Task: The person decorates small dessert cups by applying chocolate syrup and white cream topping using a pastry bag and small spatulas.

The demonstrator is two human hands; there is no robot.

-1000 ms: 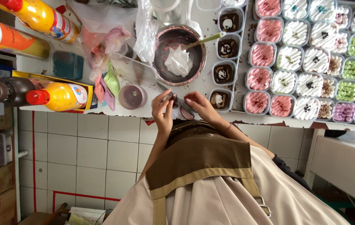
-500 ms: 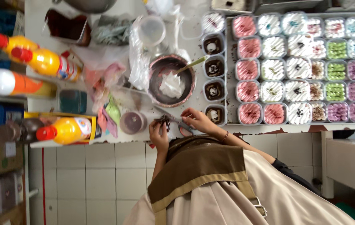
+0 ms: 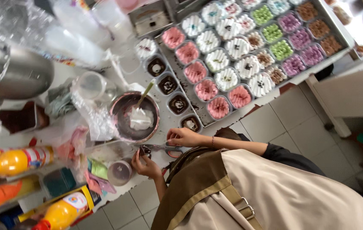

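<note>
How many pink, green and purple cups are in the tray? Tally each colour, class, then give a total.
Pink cups: 6
Green cups: 3
Purple cups: 4
Total: 13

Looks like a dessert stall or shop kitchen: tray (image 3: 337,26) of many decorated cups, syrup bottles (image 3: 15,161), cluttered tabletop (image 3: 166,123), tiled floor (image 3: 275,123).
</note>
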